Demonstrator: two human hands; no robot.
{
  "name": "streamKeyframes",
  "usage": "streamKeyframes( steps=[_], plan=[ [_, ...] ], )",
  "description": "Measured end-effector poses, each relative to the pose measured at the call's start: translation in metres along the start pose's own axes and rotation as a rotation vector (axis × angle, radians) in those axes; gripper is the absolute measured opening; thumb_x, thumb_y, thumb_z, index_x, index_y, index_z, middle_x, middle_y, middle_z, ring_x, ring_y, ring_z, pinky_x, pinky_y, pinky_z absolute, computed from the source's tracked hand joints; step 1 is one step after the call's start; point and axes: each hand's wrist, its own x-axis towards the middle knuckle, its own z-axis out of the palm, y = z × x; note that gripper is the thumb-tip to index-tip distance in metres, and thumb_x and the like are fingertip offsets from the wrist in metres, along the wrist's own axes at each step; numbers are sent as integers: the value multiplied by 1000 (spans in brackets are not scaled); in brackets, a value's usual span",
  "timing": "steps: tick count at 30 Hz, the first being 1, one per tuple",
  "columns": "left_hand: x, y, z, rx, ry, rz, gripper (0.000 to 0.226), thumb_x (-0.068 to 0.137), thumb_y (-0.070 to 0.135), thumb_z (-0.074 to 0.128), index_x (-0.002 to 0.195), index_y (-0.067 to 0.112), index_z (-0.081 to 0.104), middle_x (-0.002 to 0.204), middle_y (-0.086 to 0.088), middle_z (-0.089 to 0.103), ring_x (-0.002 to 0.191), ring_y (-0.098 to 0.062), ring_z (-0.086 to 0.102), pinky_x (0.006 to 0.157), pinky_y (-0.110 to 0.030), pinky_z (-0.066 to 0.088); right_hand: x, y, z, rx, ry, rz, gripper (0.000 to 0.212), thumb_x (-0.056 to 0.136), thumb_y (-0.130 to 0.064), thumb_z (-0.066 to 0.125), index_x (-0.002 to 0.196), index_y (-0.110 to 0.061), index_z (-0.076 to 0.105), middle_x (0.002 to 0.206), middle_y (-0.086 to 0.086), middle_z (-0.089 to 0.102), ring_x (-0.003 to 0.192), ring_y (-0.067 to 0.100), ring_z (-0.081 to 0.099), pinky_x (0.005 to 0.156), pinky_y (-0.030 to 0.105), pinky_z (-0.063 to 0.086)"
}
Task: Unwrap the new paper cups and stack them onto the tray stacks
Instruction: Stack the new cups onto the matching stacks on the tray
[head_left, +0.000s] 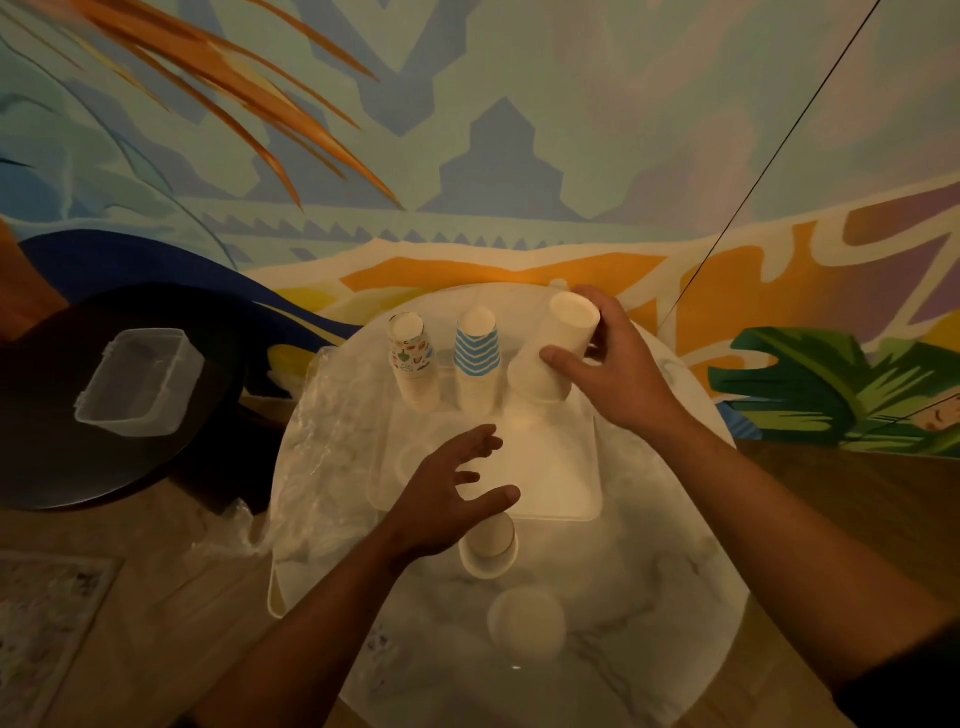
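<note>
Low in frame, lone plain white paper cup (525, 621) unstacked; left hand (451, 499) spread empty, right hand (618, 366) clasping plain white cup stack (553, 348) at upper centre—stacking underway, presumably that cup due next.

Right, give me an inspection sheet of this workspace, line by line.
Surface: round marble-look table carrying a pale tray.
Job's things: three upside-down cup stacks at the tray's far edge: patterned stack, blue-striped stack, plain stack. Two loose plain cups on the table near the person.
Clutter: crumpled clear wrap on the table's left side.
Hands: right hand grips the plain stack; left hand is open above the tray, holding nothing.
Cables: thin dark line slanting across the wall.
Surroundings: painted mural wall; dark round table at left with a clear plastic box; wooden floor.
</note>
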Motion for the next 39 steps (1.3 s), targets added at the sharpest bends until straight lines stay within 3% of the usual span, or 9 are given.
streamKeyframes(
  steps=[5, 10, 16, 22, 25, 28, 30, 34, 39],
  plan=[
    [-11, -8, 0, 57, -4, 6, 78, 78, 56, 78, 146, 32, 48, 131, 22, 61, 126, -2, 55, 98, -28, 54, 33, 36, 15, -108, 3, -15, 72, 84, -33, 82, 144, -29, 43, 137, -14, 54, 122, 10, 54, 103, 33, 49],
    [-22, -22, -2, 75, -30, -17, 64, 81, 43, 82, 139, 34, 55, 129, 21, 62, 123, -1, 57, 98, -29, 54, 43, 76, 41, -223, 0, 53, 73, 83, -30, 83, 144, -22, 44, 140, -2, 57, 124, 20, 56, 105, 40, 48],
    [-37, -38, 2, 115, -67, -50, 60, 78, 55, 78, 132, 40, 58, 130, 24, 60, 120, 0, 58, 98, -32, 55, 41, 117, 57, -361, -111, 163, 74, 85, -29, 81, 147, -19, 42, 141, 6, 58, 127, 27, 55, 102, 33, 41],
    [-40, -46, 1, 90, -63, -70, 55, 83, 40, 81, 133, 33, 58, 130, 21, 62, 118, 1, 59, 97, -29, 55, 44, 122, 57, -542, -240, 136, 77, 93, -38, 70, 156, -21, 31, 153, 9, 42, 142, 28, 40, 113, 35, 31],
    [-42, -51, -3, 89, -66, -86, 55, 84, 41, 80, 134, 32, 58, 128, 19, 64, 118, 0, 61, 97, -30, 55, 26, 91, 54, -530, -254, 21, 72, 94, -40, 67, 155, -21, 33, 159, 5, 36, 147, 23, 30, 119, 34, 26],
    [-45, -55, -8, 68, -57, -111, 56, 84, 46, 78, 134, 30, 59, 125, 17, 66, 116, -1, 62, 97, -30, 55, -13, 59, 53, -410, -402, -99, 61, 93, -42, 69, 146, -19, 49, 149, 0, 50, 137, 14, 44, 114, 21, 29],
    [-48, -58, -10, 61, -53, -120, 61, 81, 55, 75, 134, 29, 60, 124, 17, 67, 115, -2, 63, 96, -30, 56, -41, 47, 53, -366, -519, -143, 55, 93, -46, 68, 140, -22, 54, 142, -4, 56, 130, 7, 50, 112, 20, 34],
    [-52, -64, -8, 66, -52, -132, 64, 80, 66, 71, 132, 30, 62, 123, 19, 67, 113, -1, 64, 94, -31, 57, -83, 47, 56, -295, -636, -136, 52, 94, -47, 68, 139, -24, 56, 137, -9, 57, 125, -1, 52, 107, 16, 39],
    [-53, -72, -3, 75, -50, -151, 44, 87, 54, 70, 125, 31, 67, 120, 18, 69, 110, -3, 65, 91, -31, 58, -115, 64, 64, -265, -641, -91, 66, 88, -53, 72, 145, -30, 49, 142, -17, 52, 130, -3, 48, 110, 24, 41]
  ],
)
